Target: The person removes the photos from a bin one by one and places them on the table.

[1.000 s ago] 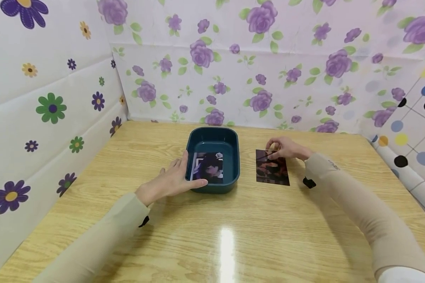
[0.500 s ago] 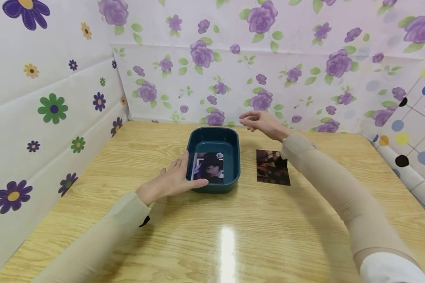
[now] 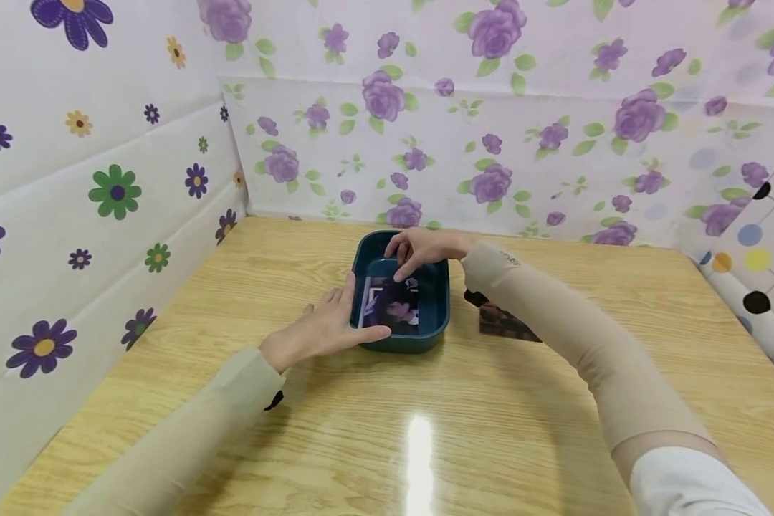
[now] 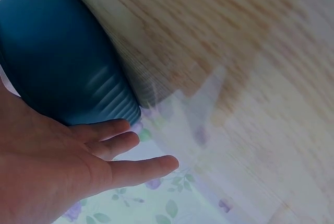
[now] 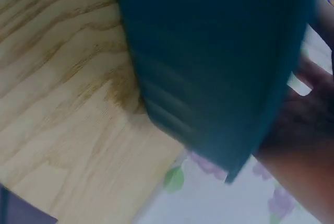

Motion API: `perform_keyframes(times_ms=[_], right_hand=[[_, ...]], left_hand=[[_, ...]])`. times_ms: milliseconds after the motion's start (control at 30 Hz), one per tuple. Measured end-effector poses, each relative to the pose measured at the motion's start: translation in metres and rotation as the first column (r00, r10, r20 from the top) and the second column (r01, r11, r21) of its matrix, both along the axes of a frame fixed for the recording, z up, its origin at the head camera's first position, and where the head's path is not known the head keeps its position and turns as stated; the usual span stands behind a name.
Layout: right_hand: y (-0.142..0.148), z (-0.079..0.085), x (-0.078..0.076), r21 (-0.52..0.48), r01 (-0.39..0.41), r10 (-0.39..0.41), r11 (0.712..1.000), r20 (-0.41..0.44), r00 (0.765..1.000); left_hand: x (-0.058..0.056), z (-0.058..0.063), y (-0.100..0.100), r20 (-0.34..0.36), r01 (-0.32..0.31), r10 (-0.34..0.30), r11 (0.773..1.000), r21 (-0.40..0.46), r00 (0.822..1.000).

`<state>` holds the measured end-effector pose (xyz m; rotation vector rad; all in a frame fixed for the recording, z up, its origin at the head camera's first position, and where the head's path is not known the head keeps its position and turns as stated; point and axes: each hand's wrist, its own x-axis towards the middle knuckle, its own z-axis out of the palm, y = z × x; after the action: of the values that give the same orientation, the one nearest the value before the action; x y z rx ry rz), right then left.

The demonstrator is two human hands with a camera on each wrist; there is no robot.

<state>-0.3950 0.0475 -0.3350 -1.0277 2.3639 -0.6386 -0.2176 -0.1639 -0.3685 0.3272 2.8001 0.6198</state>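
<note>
A dark teal rectangular tub (image 3: 437, 315) stands on the wooden table. Inside lies a photo card (image 3: 393, 308) with a purple-toned picture of a person. My left hand (image 3: 322, 324) rests against the tub's left side, thumb stretched along the front rim; the left wrist view shows its straight fingers (image 4: 143, 172) beside the tub wall. Reaching in over the right rim, my right hand (image 3: 426, 245) hangs above the tub with bent fingers, thumb tip right at the card's upper edge. Nothing shows between thumb and forefinger. A second, dark reddish photo card (image 3: 506, 326) lies right of the tub, partly hidden by the right sleeve.
The pale wooden table (image 3: 464, 430) runs back to a wall covering (image 3: 335, 158) with purple roses. A flower-printed covering (image 3: 116, 272) closes the left side, and a dotted one (image 3: 755, 265) stands at the right.
My right hand has left the reddish card, risen behind it, then moved left and down into the tub. My left hand keeps its place on the tub. The head view has turned slightly.
</note>
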Motion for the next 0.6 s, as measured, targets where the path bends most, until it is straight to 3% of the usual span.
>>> perform_keyframes(times_ms=[200, 400, 600], right_hand=[[-0.009, -0.014, 0.001, 0.188, -0.045, 0.052, 0.981, -0.033, 0.998], [-0.012, -0.018, 0.004, 0.241, -0.048, 0.05, 0.969, -0.001, 0.999], [-0.017, -0.019, 0.006, 0.289, -0.036, 0.048, 0.957, -0.036, 0.998]], left_hand=[[0.001, 0.0, 0.002, 0.007, 0.007, -0.007, 1.0, 0.001, 1.0], [0.002, 0.0, 0.002, 0.013, 0.0, 0.0, 1.0, 0.012, 1.0], [0.001, 0.0, -0.001, 0.017, -0.01, 0.01, 1.0, 0.003, 1.0]])
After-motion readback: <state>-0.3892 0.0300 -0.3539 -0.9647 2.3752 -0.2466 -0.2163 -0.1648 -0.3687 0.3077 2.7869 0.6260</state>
